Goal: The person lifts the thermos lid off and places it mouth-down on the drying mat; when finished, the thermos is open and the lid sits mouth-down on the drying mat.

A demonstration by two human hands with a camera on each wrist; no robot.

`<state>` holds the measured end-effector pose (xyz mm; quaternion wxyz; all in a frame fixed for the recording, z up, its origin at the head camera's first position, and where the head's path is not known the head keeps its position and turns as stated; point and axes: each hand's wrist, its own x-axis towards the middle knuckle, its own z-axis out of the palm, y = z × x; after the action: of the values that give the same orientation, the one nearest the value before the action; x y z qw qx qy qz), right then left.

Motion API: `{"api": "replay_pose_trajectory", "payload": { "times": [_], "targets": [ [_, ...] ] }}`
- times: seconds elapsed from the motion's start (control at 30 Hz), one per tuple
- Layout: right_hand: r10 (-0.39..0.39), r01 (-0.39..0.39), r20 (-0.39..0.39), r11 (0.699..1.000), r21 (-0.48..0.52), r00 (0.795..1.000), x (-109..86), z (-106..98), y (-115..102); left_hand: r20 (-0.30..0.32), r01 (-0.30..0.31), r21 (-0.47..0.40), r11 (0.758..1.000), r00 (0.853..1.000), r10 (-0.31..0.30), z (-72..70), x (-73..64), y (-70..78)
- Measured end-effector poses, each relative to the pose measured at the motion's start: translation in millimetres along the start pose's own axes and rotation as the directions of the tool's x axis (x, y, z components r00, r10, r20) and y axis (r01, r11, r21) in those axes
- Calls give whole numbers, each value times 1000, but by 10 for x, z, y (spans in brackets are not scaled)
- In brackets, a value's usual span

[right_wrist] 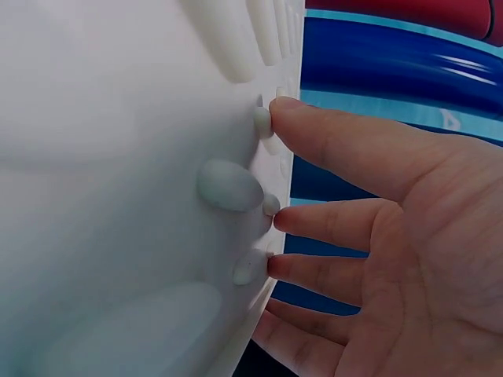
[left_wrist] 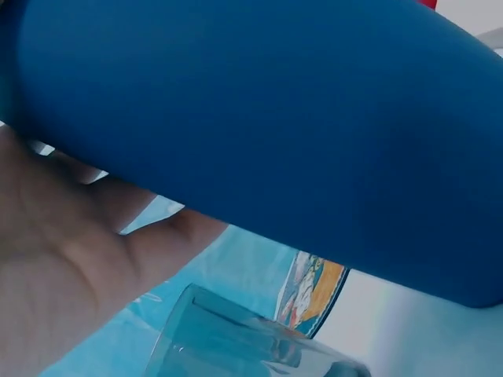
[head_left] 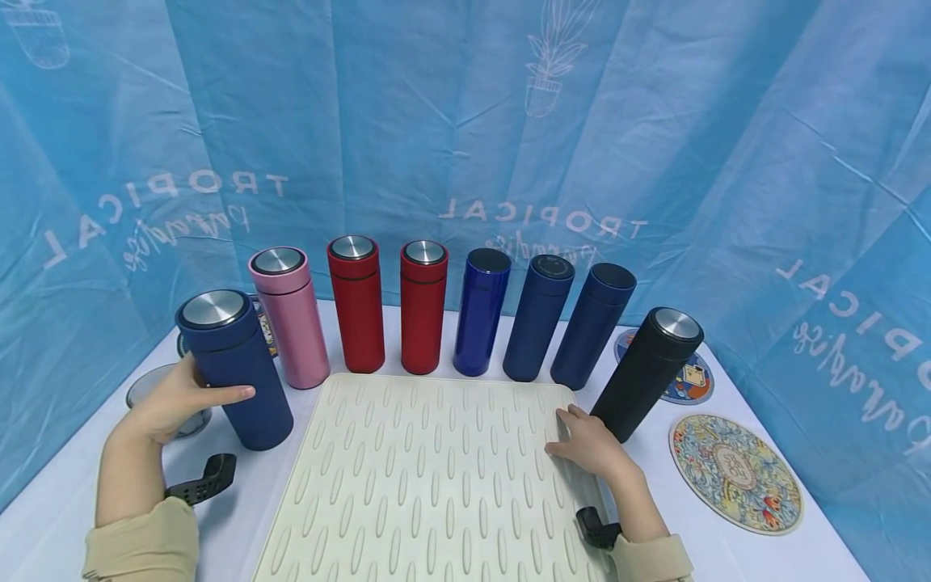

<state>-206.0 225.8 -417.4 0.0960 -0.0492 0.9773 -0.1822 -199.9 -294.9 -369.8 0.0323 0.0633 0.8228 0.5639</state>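
Observation:
At the left of the head view, my left hand (head_left: 160, 402) holds a large navy thermos bottle (head_left: 253, 408) with a silver lid, its thumb across the front. The same bottle (left_wrist: 267, 133) fills much of the left wrist view and hides part of the fingers. My right hand (head_left: 592, 444) rests on the right edge of a cream ridged mat (head_left: 414, 485). In the right wrist view its spread fingertips (right_wrist: 287, 110) touch the mat's raised bumps. Beside that hand a black thermos bottle (head_left: 643, 380) stands, with a silver lid.
Along the mat's far edge stand a pink bottle (head_left: 294, 331), two red bottles (head_left: 358, 315) and several blue ones (head_left: 538, 323). A clear glass (head_left: 192, 423) is behind my left hand. Patterned round mats (head_left: 735, 477) lie at the right. A blue curtain (head_left: 407, 121) hangs behind.

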Motion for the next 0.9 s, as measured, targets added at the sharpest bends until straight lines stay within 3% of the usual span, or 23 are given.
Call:
{"api": "replay_pose_trajectory", "payload": {
  "times": [0.27,0.47,0.57,0.7,0.77,0.9],
  "targets": [
    [-2,2,3,1000,7,1000,-2,-2,3,-69,-109,-3,994,992,108,25,4,-42],
    [3,-3,6,1000,3,1000,-6,-6,4,-105,-103,33,994,989,106,81,63,-16],
    [5,-5,7,1000,7,1000,-6,-4,4,-162,-85,17,996,983,86,147,128,-21],
    [8,-8,7,1000,11,1000,-5,3,4,-206,-118,-1,993,972,115,288,128,160],
    [9,-9,6,1000,10,1000,-4,5,3,-181,-169,-11,986,970,164,358,102,317],
    [7,-8,5,1000,5,1000,0,6,-1,-197,-272,24,962,942,271,516,101,539]
  ]
}}
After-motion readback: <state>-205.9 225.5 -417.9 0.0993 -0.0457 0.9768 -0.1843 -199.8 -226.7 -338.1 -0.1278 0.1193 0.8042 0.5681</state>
